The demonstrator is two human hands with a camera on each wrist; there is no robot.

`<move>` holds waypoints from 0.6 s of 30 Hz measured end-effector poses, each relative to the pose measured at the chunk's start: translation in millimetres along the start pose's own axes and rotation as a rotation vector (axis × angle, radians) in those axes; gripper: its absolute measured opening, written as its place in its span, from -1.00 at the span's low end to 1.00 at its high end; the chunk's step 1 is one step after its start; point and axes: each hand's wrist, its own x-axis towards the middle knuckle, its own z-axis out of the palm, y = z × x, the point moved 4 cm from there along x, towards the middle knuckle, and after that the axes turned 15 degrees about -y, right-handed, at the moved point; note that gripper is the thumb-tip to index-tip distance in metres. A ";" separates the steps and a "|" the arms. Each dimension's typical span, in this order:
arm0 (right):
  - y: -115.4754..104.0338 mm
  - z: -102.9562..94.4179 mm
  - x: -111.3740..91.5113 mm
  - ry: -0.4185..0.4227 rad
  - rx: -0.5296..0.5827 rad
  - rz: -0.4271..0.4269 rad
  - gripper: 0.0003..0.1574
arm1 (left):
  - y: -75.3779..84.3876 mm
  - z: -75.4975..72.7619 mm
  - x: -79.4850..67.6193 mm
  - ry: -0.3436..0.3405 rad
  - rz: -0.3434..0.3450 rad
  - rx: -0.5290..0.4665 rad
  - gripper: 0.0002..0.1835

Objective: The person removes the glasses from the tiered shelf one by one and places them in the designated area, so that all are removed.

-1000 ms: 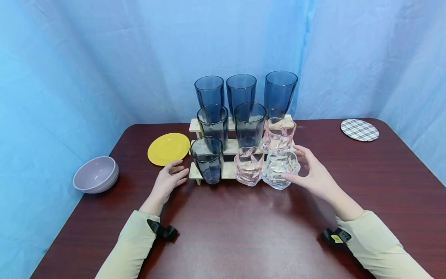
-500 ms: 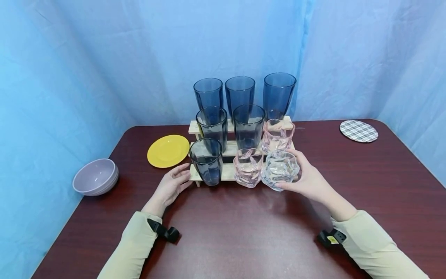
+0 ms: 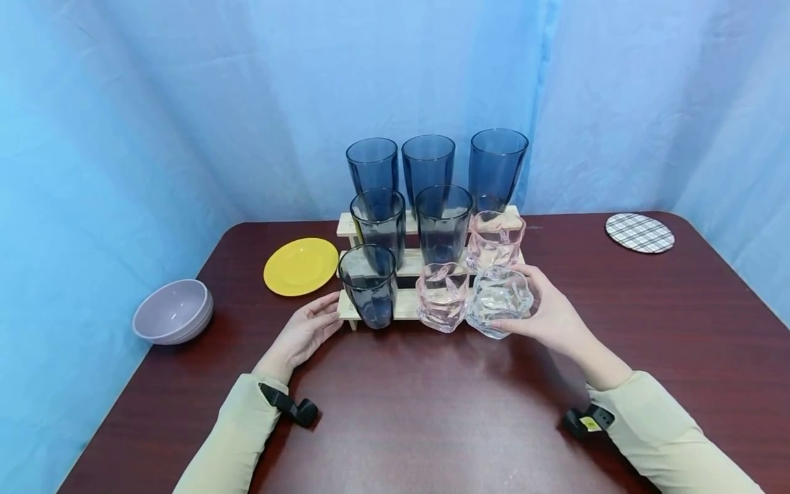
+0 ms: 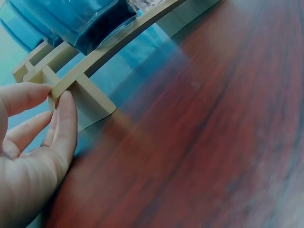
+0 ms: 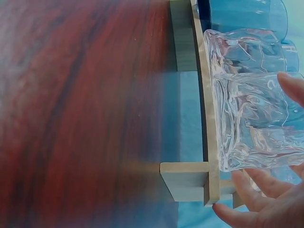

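A three-tier wooden rack (image 3: 405,303) holds several tall blue-grey glasses (image 3: 444,223) and shorter crinkled ones. My left hand (image 3: 305,334) pinches the left end of its lowest shelf; the left wrist view shows the thumb (image 4: 29,97) on one side of the board and the fingers on the other. At the right end of that shelf, a clear crinkled glass (image 3: 498,298) stands upright, held by my right hand (image 3: 551,319) with the thumb in front and fingers at its far side. A pink-tinted glass (image 3: 441,298) is beside it, another pink-tinted glass (image 3: 496,243) one tier up.
Left of the rack lies a yellow plate (image 3: 301,266). Stacked lavender bowls (image 3: 173,312) sit near the left table edge. A checked round coaster (image 3: 640,233) lies at the back right of the dark red table (image 3: 420,412). Blue curtains (image 3: 296,103) hang behind.
My left hand has moved right and taken hold of the shelf end. The right hand has closed in a little on the clear glass. The glasses stay in their places on the rack.
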 end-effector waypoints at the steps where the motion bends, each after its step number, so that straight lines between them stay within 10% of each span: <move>1: 0.3 -0.1 0.1 0.007 0.007 -0.007 0.08 | -0.3 -0.1 0.0 -0.008 0.002 0.001 -0.37; 18: 4.4 -0.2 1.0 0.057 0.053 -0.036 0.03 | -4.7 -2.8 1.2 -0.018 0.010 0.005 -0.36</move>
